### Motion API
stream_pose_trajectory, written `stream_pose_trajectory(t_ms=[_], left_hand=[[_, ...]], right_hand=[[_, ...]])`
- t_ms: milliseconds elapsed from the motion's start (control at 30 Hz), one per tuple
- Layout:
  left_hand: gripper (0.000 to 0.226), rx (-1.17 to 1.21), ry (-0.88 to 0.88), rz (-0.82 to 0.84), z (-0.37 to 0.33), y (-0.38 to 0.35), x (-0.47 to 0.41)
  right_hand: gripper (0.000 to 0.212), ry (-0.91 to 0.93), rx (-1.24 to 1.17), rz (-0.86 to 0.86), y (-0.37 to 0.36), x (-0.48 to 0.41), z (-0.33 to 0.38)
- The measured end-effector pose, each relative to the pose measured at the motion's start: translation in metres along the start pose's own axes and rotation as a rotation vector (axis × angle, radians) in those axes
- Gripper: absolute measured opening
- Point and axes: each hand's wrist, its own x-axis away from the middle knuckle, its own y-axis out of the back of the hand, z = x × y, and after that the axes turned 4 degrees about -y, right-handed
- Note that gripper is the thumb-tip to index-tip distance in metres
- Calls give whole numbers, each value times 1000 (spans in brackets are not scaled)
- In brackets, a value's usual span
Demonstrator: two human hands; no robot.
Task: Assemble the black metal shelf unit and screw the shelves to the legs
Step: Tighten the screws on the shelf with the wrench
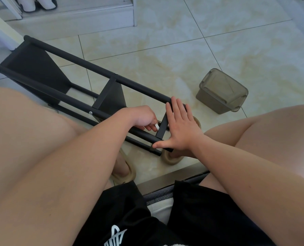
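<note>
- lying sideways on the tile floor (183, 55), the shelf unit (112, 100) had its near end within easy reach.
- right hand (181, 128) pressed flat, fingers spread, likely bracing the near shelf (162, 126).
- left hand (144, 119) pinched a small white bit (156, 126) beside it, probably a fastener.

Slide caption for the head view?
Right hand flat on the black shelf unit; left hand pinches a small white piece.

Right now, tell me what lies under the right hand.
The right hand lies flat over a shelf edge and two leg ends; a tan slipper shows below. The hand hides the far joint and any screw there.
</note>
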Motion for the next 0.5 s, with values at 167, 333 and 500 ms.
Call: stream_pose_trajectory(t_ms=[167,333,500], left_hand=[[19,-92,-8,20,-3,3,2],[22,-191,-26,52,-3,6,6],[27,-262,-52,81,0,7,6]], right_hand=[[152,0,5,10,1,0,0],[152,-1,5,25,2,0,2],[152,-1,6,32,2,-1,2]])
